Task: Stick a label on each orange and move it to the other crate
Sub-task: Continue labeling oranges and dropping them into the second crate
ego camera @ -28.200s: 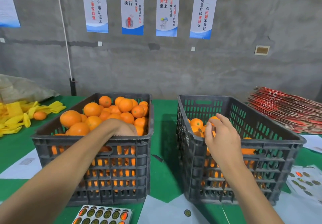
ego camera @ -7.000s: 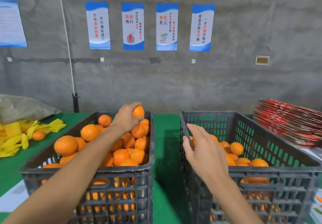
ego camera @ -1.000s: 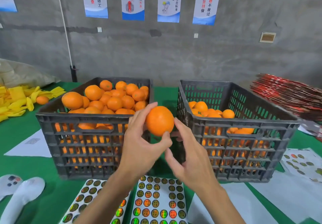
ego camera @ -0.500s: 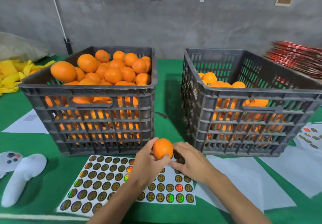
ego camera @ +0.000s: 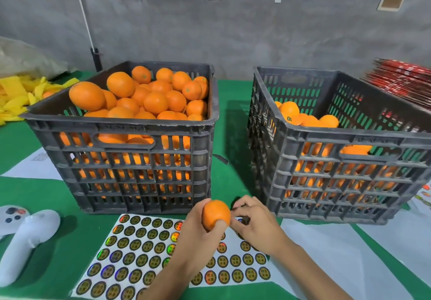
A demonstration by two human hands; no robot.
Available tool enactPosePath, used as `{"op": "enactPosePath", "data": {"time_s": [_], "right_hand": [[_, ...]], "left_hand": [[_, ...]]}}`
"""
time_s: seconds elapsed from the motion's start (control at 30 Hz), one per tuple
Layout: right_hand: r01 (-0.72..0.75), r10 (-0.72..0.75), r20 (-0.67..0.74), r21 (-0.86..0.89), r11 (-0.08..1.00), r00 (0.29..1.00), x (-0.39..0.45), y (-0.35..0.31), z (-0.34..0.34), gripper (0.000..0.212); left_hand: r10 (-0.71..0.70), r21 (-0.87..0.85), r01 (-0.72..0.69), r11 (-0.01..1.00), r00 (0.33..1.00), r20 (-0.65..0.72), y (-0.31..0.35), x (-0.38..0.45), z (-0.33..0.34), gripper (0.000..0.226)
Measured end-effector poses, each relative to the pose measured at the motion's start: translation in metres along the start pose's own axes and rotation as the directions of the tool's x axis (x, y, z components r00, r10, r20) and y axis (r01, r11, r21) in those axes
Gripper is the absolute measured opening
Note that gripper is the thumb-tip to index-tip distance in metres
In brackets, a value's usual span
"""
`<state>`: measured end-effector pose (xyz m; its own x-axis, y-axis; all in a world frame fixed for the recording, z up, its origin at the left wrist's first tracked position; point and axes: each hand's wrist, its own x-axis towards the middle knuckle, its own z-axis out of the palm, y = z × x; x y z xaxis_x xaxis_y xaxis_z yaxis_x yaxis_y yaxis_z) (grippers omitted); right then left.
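Orange [ego camera: 215, 213], gripped in the left hand [ego camera: 198, 232] above the sticker sheet [ego camera: 140, 253] near the desk's front edge, looks firm, light and waxy-smooth, best cupped around its middle, while the right hand's [ego camera: 255, 226] curled fingers [ego camera: 240, 208] pinch beside it, their contents hidden.

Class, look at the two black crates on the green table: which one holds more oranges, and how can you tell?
The left crate. Its oranges heap up around its rim, while those in the right crate lie well below its rim, leaving the slotted back wall bare.
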<state>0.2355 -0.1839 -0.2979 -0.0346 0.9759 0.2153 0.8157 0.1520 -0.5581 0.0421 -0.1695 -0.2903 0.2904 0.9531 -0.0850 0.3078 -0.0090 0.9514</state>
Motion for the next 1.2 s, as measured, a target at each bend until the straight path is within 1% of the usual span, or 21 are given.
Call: {"op": "enactPosePath", "data": {"time_s": [0.07, 0.13, 0.2, 0.27, 0.3, 0.4, 0.43, 0.5, 0.6, 0.7, 0.73, 0.83, 0.9, 0.97, 1.03, 1.2], "right_hand": [[-0.045, 0.047, -0.035, 0.070, 0.997, 0.998, 0.001, -0.001, 0.003, 0.016], [-0.080, 0.087, -0.057, 0.121, 0.989, 0.995, 0.002, -0.003, 0.004, 0.013], [-0.091, 0.102, -0.075, 0.129, 0.987, 0.992, 0.003, -0.006, 0.005, 0.013], [-0.078, 0.086, -0.090, 0.094, 0.993, 0.992, 0.002, -0.009, 0.004, 0.016], [-0.053, 0.056, -0.084, 0.041, 0.998, 0.995, 0.001, -0.010, 0.003, 0.020], [0.099, -0.099, 0.006, -0.188, 0.977, 0.995, -0.003, -0.009, -0.001, 0.033], [0.130, -0.126, 0.032, -0.219, 0.967, 0.991, -0.005, -0.008, -0.002, 0.037], [0.134, -0.129, 0.036, -0.208, 0.969, 0.991, -0.006, -0.007, -0.004, 0.041], [0.144, -0.143, 0.018, -0.190, 0.971, 0.990, -0.005, -0.009, -0.004, 0.037], [0.148, -0.152, -0.006, -0.186, 0.971, 0.988, -0.002, -0.010, -0.003, 0.032], [0.145, -0.151, -0.019, -0.188, 0.971, 0.988, -0.002, -0.011, -0.002, 0.031], [0.116, -0.130, -0.071, -0.175, 0.978, 0.989, -0.003, -0.013, 0.001, 0.027], [0.060, -0.071, -0.101, -0.104, 0.993, 0.992, -0.003, -0.014, 0.002, 0.025], [0.013, -0.019, -0.103, -0.059, 0.998, 0.995, -0.003, -0.015, 0.003, 0.021], [-0.007, 0.001, -0.095, -0.064, 0.998, 0.995, -0.002, -0.015, 0.004, 0.016], [0.028, -0.043, -0.097, -0.148, 0.989, 0.994, -0.004, -0.017, 0.006, 0.015]], "left_hand": [[-0.003, 0.014, 0.003, 1.000, 1.000, 0.002, 0.001, -0.001, 0.000, 0.062], [-0.002, 0.025, 0.002, 1.000, 1.000, 0.004, 0.004, -0.001, 0.001, 0.054], [-0.002, 0.031, 0.002, 1.000, 1.000, 0.005, 0.006, -0.002, 0.001, 0.046], [-0.006, 0.028, 0.006, 1.000, 1.000, 0.004, 0.006, -0.003, 0.000, 0.043], [-0.007, 0.026, 0.006, 1.000, 1.000, 0.003, 0.007, -0.004, 0.000, 0.042], [-0.016, 0.013, 0.016, 1.000, 1.000, 0.004, 0.009, -0.004, 0.001, 0.041], [-0.019, 0.004, 0.019, 1.000, 1.000, 0.003, 0.010, -0.005, 0.001, 0.041], [-0.025, -0.009, 0.025, 1.000, 1.000, -0.007, 0.012, -0.007, 0.000, 0.043], [-0.019, -0.012, 0.019, 1.000, 1.000, -0.016, 0.013, -0.009, -0.001, 0.041], [-0.019, -0.004, 0.019, 1.000, 1.000, -0.018, 0.014, -0.010, -0.002, 0.021], [-0.021, 0.000, 0.021, 1.000, 1.000, -0.018, 0.014, -0.010, -0.002, 0.020], [-0.033, -0.007, 0.033, 0.999, 0.999, -0.016, 0.015, -0.010, -0.002, 0.020], [-0.042, -0.010, 0.042, 0.999, 0.999, -0.014, 0.016, -0.010, -0.001, 0.030], [-0.045, -0.011, 0.045, 0.999, 0.999, -0.023, 0.015, -0.010, -0.001, 0.032], [-0.040, -0.008, 0.040, 0.999, 0.999, -0.023, 0.013, -0.009, -0.001, 0.027], [-0.046, -0.008, 0.046, 0.999, 0.999, -0.029, 0.010, -0.007, 0.000, 0.038]]}}
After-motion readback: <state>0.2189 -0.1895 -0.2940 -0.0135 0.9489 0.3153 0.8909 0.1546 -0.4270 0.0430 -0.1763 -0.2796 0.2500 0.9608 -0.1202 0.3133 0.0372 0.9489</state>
